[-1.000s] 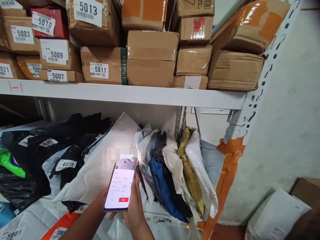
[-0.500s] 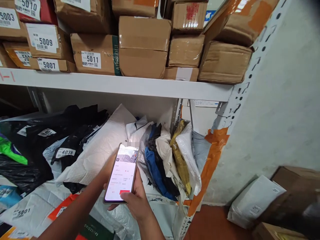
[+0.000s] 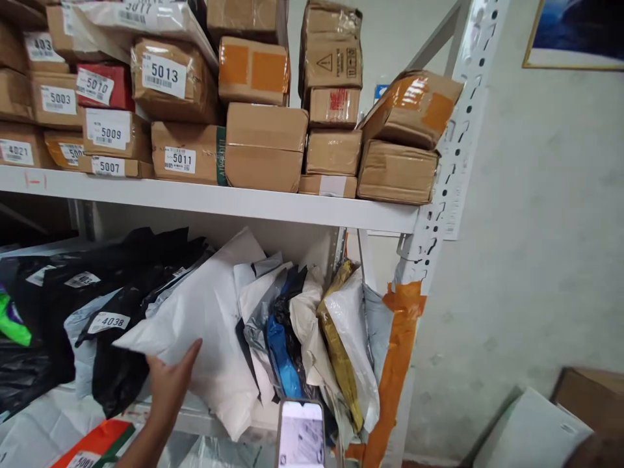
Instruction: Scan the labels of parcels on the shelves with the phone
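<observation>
My left hand (image 3: 168, 385) reaches to the lower shelf and grips the bottom edge of a large white mailer bag (image 3: 209, 318), with the thumb lying on the bag's front. A phone (image 3: 301, 434) with a lit screen stands at the bottom edge of the view, just below a row of upright mailer bags (image 3: 312, 331) in grey, blue, cream and yellow. The hand holding the phone is out of the picture. Black mailer bags, one labelled 4038 (image 3: 107, 322), lie left of the white bag.
The upper shelf board (image 3: 205, 198) carries stacked cardboard boxes with number labels such as 5011 (image 3: 180, 159) and 5013 (image 3: 163, 76). A perforated white upright (image 3: 439, 182) with orange tape bounds the rack on the right. Parcels (image 3: 531, 432) lie on the floor by the wall.
The phone has dropped to the bottom edge of the view. My left hand has let go of it and now grips the white mailer bag. The view has tilted up and to the right.
</observation>
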Motion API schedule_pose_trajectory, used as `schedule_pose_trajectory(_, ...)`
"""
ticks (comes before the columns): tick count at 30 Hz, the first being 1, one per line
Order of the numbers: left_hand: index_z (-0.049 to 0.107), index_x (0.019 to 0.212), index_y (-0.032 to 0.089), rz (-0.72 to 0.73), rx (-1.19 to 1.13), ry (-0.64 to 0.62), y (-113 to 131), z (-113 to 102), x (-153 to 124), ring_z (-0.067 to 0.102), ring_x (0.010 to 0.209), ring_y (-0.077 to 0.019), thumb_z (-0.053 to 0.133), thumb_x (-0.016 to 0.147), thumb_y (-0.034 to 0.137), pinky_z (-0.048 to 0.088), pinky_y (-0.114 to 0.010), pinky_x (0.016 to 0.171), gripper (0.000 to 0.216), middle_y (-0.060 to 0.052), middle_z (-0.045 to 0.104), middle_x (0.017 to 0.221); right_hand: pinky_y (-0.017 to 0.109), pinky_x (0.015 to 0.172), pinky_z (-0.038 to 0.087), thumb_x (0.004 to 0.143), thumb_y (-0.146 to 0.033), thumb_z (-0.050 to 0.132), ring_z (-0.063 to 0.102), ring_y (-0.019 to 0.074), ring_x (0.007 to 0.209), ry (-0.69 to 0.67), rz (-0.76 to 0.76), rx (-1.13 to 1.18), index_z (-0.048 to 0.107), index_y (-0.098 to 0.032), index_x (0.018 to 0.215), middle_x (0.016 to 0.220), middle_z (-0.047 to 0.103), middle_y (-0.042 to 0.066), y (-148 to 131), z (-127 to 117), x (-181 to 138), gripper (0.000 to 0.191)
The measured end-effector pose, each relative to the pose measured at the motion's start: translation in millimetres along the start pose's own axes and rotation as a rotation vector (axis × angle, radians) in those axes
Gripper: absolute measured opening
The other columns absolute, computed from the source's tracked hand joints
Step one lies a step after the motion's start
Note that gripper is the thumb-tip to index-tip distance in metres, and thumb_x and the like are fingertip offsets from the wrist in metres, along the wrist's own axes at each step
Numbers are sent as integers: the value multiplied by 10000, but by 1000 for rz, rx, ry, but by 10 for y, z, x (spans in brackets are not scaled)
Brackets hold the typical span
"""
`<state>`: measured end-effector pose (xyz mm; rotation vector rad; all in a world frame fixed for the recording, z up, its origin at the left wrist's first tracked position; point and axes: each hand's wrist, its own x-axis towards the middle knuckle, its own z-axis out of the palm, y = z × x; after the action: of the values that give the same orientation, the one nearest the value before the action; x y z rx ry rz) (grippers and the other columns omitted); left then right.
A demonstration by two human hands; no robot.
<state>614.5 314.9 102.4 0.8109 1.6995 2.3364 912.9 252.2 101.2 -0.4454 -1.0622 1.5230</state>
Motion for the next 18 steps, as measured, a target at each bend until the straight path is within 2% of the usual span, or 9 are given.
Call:
schedule_pose_trajectory(3,360,1363,112,114,180,-154,134,355,327,598,1164,-373,722,607,503,465,-534,1031,925,-214,604,1240,398,538,564,673,-494,805,686,325,946,-7,-27,1,644,-298,1191,1136,726,74,-523,-260,348,577)
schedule_pose_trajectory(4,357,1370,123,179,243,-204,172,487,451,611,1153,-349,683,671,475,484,-503,1017,849,-207,606,1247,452,620,590,752,-541,744,681,274,894,-11,-47,3,615,-163,1192,1118,717,117,-705,-342,487,594)
schedule_pose_trajectory(6,380,1366,148,283,360,-274,228,736,667,644,1103,-311,634,752,391,523,-455,967,707,-178,636,1210,420,718,586,845,-568,640,692,219,835,-8,-71,6,670,-154,1037,1001,739,83,-1065,-490,774,458)
schedule_pose_trajectory(8,384,1373,125,321,438,-269,262,912,789,616,1148,-336,646,766,348,519,-471,960,698,-200,623,1227,383,686,576,822,-532,659,688,191,747,-8,-92,3,686,-170,911,846,753,35,-1389,-609,1042,374)
schedule_pose_trajectory(10,366,1402,74,384,510,-230,301,993,794,447,1336,-385,638,793,339,409,-543,1067,717,-264,496,1382,336,626,554,734,-471,703,661,165,653,-14,-97,-9,685,-219,835,684,737,-37,-1636,-691,1260,272)
schedule_pose_trajectory(12,431,1401,120,508,627,-287,370,1030,722,287,1442,-349,543,867,282,264,-540,1160,569,-223,388,1498,302,567,525,675,-445,686,645,160,612,-24,-86,-30,684,-261,817,573,700,-79,-1778,-733,1396,233)
schedule_pose_trajectory(13,480,1385,168,565,696,-350,418,1057,680,297,1441,-317,493,890,244,247,-507,1172,500,-180,402,1504,295,543,514,659,-447,667,648,163,614,-28,-78,-44,685,-272,834,555,694,-84,-1807,-739,1423,248)
schedule_pose_trajectory(15,556,1335,201,613,834,-456,530,1170,634,439,1342,-309,463,904,247,334,-472,1115,443,-166,518,1404,300,519,509,648,-476,629,668,175,653,-37,-57,-74,690,-275,917,626,730,-65,-1781,-725,1382,341)
schedule_pose_trajectory(18,658,1169,69,493,982,-421,675,1473,705,536,1155,-462,541,856,464,430,-596,926,517,-282,611,1175,352,531,552,669,-588,599,704,204,762,-53,-12,-135,665,-252,1114,952,781,15,-1551,-641,1085,562)
